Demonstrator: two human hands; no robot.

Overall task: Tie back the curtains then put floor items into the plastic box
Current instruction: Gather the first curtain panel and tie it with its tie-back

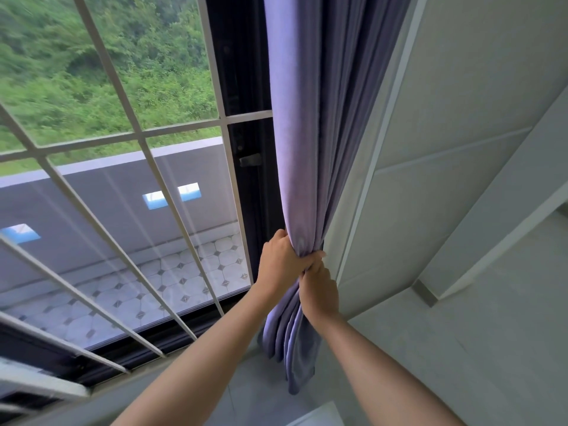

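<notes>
The purple curtain (307, 133) hangs bunched right of centre; the left hand (284, 261) wraps its gathered waist, the right hand (319, 295) grips just beneath; soft, light cloth, probably slippery, best cinched where gathered.

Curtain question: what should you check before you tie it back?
1. Curtain gathered into one bunch: ok, squeezed narrow at the hands.
2. Left hand holding the bunch: ok, fingers wrap round it.
3. Right hand holding just below: ok, it grips the folds.
4. Tie-back band ready: cannot tell, none shows.
5. Wall hook for the band: cannot tell, none in view.
6. Window uncovered: ok, glass shows fully left of the curtain.
</notes>
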